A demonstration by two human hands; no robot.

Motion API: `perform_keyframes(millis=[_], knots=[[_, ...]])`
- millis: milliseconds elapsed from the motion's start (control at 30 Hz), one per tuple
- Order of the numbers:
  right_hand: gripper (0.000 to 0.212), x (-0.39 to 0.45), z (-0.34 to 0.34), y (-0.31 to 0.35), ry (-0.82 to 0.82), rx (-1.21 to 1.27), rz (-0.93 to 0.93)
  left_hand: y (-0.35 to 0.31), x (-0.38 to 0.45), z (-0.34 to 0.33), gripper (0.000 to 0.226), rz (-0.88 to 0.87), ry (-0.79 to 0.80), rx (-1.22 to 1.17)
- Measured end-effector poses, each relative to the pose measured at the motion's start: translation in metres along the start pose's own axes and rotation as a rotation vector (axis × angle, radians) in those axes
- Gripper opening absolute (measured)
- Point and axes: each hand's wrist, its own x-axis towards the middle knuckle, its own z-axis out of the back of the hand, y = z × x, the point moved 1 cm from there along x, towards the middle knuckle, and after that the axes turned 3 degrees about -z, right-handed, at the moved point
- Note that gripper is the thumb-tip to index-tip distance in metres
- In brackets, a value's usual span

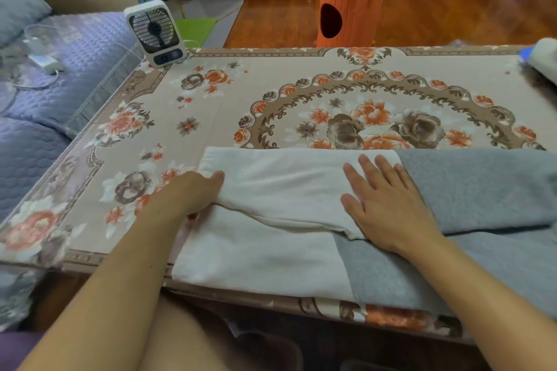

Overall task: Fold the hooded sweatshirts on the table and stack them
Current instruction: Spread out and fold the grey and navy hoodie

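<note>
Along the near edge of the bench: two garments lie side by side, both hands on the white one.
Bench (271, 93): covered by a floral cloth in beige, orange and brown.
White sweatshirt (271, 247): lies flat at the near edge, left of centre; its upper part is folded over, leaving a ridge that runs across the middle.
Grey sweatshirt (482, 190): lies at the near right of the bench, touching the white one and overlapping its right side.
Left hand (193, 193): at the left edge of the white fold; fingers (217, 175) curled, thumb on top of the fabric, the other tips tucked under the fold, so the grip on the layer is only partly seen.
Right hand (388, 205): palm down, fingers spread and straight, pressed flat where the white fold meets the grey fabric; nothing is pinched.
Fan (155, 31): small white box fan, upright at the far left corner of the bench.
White roll (545, 57): at the far right corner, cut by the frame; cannot tell what it is.
Orange bin (349, 6): carrot-shaped, on the floor beyond the far edge, with a dark oval opening in its side; contents cannot be seen.
Sofa (45, 99): blue quilted, beside the left edge, with a white adapter and cable on it.
</note>
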Motion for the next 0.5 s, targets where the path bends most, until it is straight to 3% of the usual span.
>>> perform_keyframes(millis=[167, 267, 367, 500], knots=[[0.067, 0.000, 0.000, -0.001, -0.004, 0.006, 0.000, -0.006, -0.002, -0.014, 0.063, 0.020, 0.074, 0.049], [0.067, 0.001, -0.001, -0.001, 0.000, 0.007, 0.005, -0.007, -0.007, -0.025, 0.060, 0.023, -0.090, 0.050], [0.066, 0.000, 0.000, -0.001, -0.008, 0.010, 0.005, -0.011, -0.026, -0.044, 0.034, -0.019, -0.296, 0.062], [0.065, -0.001, 0.001, -0.001, -0.017, 0.019, 0.008, -0.010, -0.032, -0.055, 0.034, -0.041, -0.381, -0.016]])
